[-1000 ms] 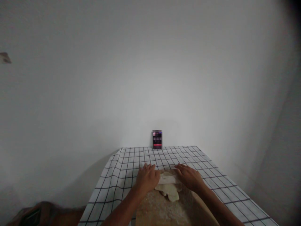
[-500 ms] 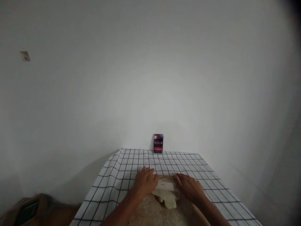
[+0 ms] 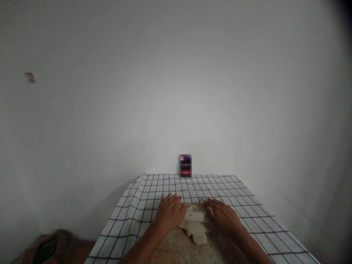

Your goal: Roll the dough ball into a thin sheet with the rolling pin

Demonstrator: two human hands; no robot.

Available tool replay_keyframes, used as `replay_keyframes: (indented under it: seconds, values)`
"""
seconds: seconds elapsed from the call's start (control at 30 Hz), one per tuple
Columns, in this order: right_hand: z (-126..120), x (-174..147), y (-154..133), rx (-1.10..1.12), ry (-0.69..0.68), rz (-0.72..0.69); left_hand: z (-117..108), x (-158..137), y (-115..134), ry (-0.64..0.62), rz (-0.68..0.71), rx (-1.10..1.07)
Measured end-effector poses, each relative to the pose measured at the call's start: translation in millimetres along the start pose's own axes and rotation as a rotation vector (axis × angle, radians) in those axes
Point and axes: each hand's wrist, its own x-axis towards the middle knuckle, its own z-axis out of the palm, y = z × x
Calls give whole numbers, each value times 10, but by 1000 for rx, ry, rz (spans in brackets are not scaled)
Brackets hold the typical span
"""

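Observation:
A flattened, uneven-edged piece of pale dough [image 3: 196, 233] lies on a brown mottled board [image 3: 184, 249]. Across its upper part runs a lighter straight band [image 3: 194, 216], perhaps a rolling pin or a fold; I cannot tell which. My left hand [image 3: 171, 211] rests palm down at the left end of this band, fingers stretched forward and slightly apart. At the right end lies my right hand [image 3: 222, 216], also palm down, its fingers extended and angled toward the dough. Both palms hide the ends of the band and whatever is beneath them.
A white cloth with dark grid lines [image 3: 129, 220] covers the table. A small dark upright object [image 3: 186, 166], pixelated, stands at the far edge against the pale wall [image 3: 176, 91]. Low on the left is a brown item with a dark panel [image 3: 46, 249].
Both hands stay at the band's ends, with the right fingers a little farther forward and more spread. The view has shifted slightly; the dough looks much the same.

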Motion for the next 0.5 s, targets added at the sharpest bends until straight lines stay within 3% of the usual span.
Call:
replay_keyframes:
  seconds: [0.07, 0.23, 0.37, 0.5]
  values:
    - [34, -140, -36, -29, 73, -29, 50, -163, 71, 93, -52, 34]
    - [122, -452, -96, 30, 201, -36, 148, -429, 180, 238, -24, 10]
    - [47, -417, -132, 54, 127, 3, 157, -334, 152, 222, -39, -12]
    - [-35, -160, -123, 6, 93, 16, 93, -71, 84, 101, -49, -1]
